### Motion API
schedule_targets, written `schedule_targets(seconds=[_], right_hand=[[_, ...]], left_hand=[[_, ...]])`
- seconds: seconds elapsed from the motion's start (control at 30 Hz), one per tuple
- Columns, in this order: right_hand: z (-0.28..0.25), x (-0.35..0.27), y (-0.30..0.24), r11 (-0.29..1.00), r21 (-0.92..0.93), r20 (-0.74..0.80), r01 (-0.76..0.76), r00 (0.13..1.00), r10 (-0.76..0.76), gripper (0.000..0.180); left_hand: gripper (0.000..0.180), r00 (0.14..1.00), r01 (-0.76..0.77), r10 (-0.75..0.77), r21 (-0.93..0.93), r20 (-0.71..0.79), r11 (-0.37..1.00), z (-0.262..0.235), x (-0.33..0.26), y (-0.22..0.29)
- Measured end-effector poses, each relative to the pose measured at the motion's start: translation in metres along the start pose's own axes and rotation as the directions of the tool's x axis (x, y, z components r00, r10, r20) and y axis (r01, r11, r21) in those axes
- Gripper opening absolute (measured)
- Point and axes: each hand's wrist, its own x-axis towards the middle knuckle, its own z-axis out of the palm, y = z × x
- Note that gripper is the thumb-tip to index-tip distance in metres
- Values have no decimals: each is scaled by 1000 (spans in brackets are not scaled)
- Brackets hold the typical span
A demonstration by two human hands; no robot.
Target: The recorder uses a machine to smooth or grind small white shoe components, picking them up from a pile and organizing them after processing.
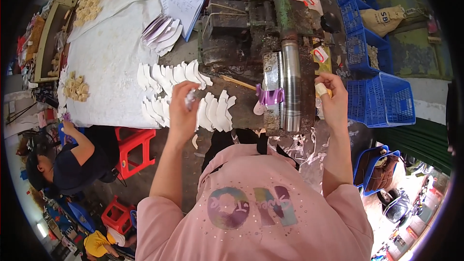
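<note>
My left hand [181, 116] is closed above two rows of curved white pieces [212, 111], with a small crumpled whitish thing [190, 98] between its fingers. Off the right side of a dark, worn machine [251, 29], my right hand [334, 101] hangs with fingers bent and apart; I see nothing held in it. A pale wrap [320, 89] covers one of its digits. Between my hands, a shiny metal roller [291, 82] runs along the machine. A purple piece [271, 97] lies at the roller's left side, and a thin wooden stick [239, 82] is close by.
Behind the white rows lie a clipboard [186, 0] and fanned pale sheets [162, 34]. Beige pieces [76, 87] sit on the white table cover [111, 67]. Blue crates [382, 99] line the right. At left, a person [72, 159] sits near a red stool [135, 150].
</note>
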Motion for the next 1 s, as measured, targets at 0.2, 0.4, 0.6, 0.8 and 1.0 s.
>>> schedule_targets(seconds=[0.2,0.4,0.6,0.8,1.0], right_hand=[[8,0,0,997,60,10,-41,999,41,24],[14,-3,-3,1000,25,6,-2,1000,2,26],[13,-5,6,999,40,-4,-22,1000,23,28],[13,2,5,1000,3,-10,-10,1000,10,28],[7,0,8,999,18,-19,-45,999,46,28]], left_hand=[[42,956,-117,160,-178,246,977,31,-22,30],[54,911,-112,229,-330,343,937,79,-22,66],[59,951,-92,165,-273,260,958,84,-31,62],[38,978,34,45,-367,204,930,67,-34,40],[29,637,744,-358,-424,683,516,6,-28,-45]])
